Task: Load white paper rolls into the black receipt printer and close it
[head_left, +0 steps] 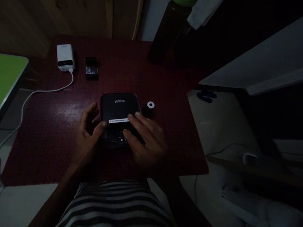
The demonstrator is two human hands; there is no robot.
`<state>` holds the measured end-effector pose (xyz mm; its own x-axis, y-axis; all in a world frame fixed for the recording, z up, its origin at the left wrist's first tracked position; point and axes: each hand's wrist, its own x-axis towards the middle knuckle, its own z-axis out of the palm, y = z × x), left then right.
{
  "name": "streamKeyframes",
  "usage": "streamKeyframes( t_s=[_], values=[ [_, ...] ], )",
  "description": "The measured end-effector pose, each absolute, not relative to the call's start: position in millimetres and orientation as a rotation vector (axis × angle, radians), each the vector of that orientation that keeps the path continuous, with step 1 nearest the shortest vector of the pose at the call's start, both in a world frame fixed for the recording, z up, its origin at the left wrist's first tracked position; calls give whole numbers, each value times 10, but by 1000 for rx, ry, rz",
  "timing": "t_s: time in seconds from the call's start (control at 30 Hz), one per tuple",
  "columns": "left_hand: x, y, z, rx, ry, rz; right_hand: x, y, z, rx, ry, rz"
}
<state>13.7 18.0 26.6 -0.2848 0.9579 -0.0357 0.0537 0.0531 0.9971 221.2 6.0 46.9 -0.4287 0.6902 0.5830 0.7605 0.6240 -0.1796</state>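
A black box-shaped device (117, 105) with white lettering and a white warning strip lies in the middle of the dark red table (52, 126). My left hand (88, 134) rests against its left side, fingers spread and thumb touching the edge. My right hand (144, 137) lies flat across its near half, fingers stretched over the top and the front panel. Neither hand lifts it. A small black roll with a white face (151, 105) stands just right of the device, beyond my right fingertips.
A white power bank (65, 56) sits at the back left with a white cable (47, 90) trailing off the left edge. A small black object (91, 68) lies beside it. A green surface (9, 74) is at left, white furniture (220, 123) at right.
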Motion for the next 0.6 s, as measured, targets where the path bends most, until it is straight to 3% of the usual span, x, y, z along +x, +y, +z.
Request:
streamKeyframes(
  t_s=[0.6],
  values=[
    [183, 112, 222, 981, 1429, 1278, 2203, 84, 462, -1119, -2190, 157]
  ],
)
